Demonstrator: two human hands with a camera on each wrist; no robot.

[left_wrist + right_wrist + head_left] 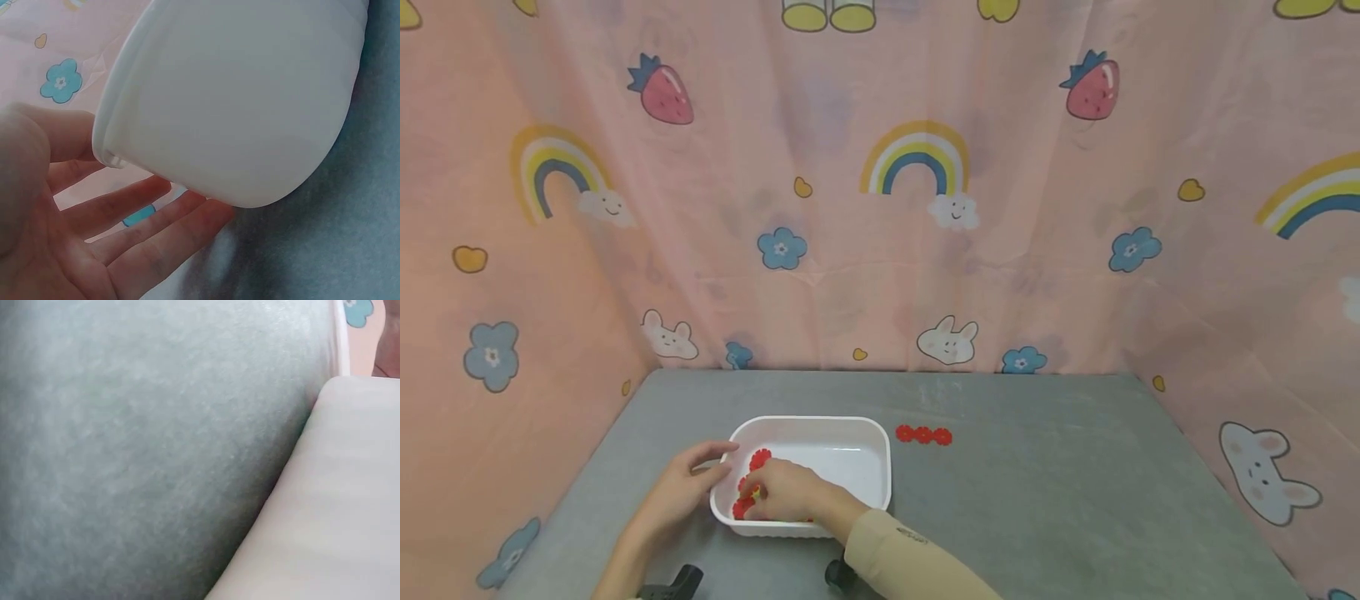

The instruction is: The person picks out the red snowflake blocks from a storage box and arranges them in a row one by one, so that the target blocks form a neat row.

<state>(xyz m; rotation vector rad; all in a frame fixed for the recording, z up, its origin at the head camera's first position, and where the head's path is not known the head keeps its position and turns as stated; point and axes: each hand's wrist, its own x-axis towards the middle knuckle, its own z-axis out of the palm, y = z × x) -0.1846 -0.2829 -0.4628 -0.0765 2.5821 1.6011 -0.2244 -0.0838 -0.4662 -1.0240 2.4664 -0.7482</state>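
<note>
A white plastic basin (850,433) stands on the grey table. My left hand (673,492) grips its left rim; in the left wrist view the thumb is at the rim and the other fingers (169,250) lie along the outer wall (237,112). My right hand (790,492) reaches into the basin's left part, fingertips down among several red flower-shaped plastic discs (760,458). A small yellow piece (756,492) shows between its thumb and fingers; whether they pinch it, I cannot tell. The right wrist view shows the basin's outside wall (325,506), not the right hand.
Three red discs joined in a row (923,435) lie on the table (1037,483) right of the basin. Dark objects (673,583) show by the left wrist and under the right sleeve. A pink patterned curtain (880,275) surrounds the table at the back and sides.
</note>
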